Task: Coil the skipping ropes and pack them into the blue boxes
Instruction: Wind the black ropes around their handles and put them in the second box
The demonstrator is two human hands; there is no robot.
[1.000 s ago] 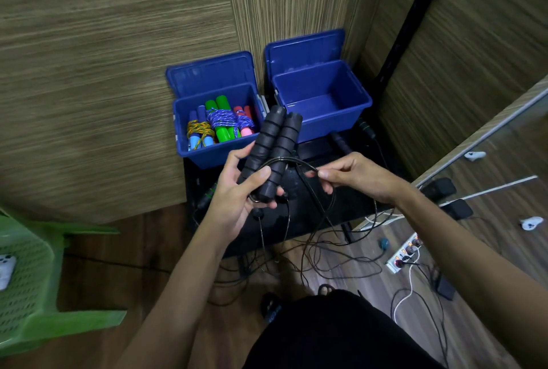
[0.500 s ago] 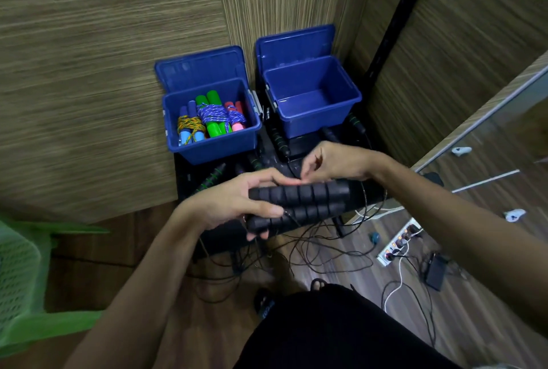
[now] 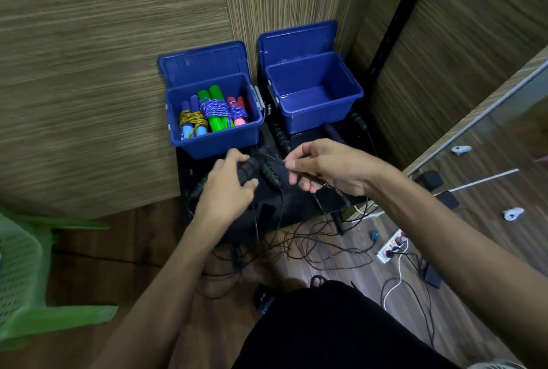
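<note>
Hands point(image 3: 228, 188) on black rope handles point(image 3: 247, 170)

This looks like a room in a home or a small office, in a corner. Wood-grain panelled walls point(image 3: 89, 72) meet over a wood-plank floor point(image 3: 474, 220). A green plastic chair point(image 3: 26, 274) stands at the left, a power strip point(image 3: 391, 245) with plugged leads lies on the floor, and two blue boxes point(image 3: 314, 93) sit on a low black stand point(image 3: 296, 202).
</note>
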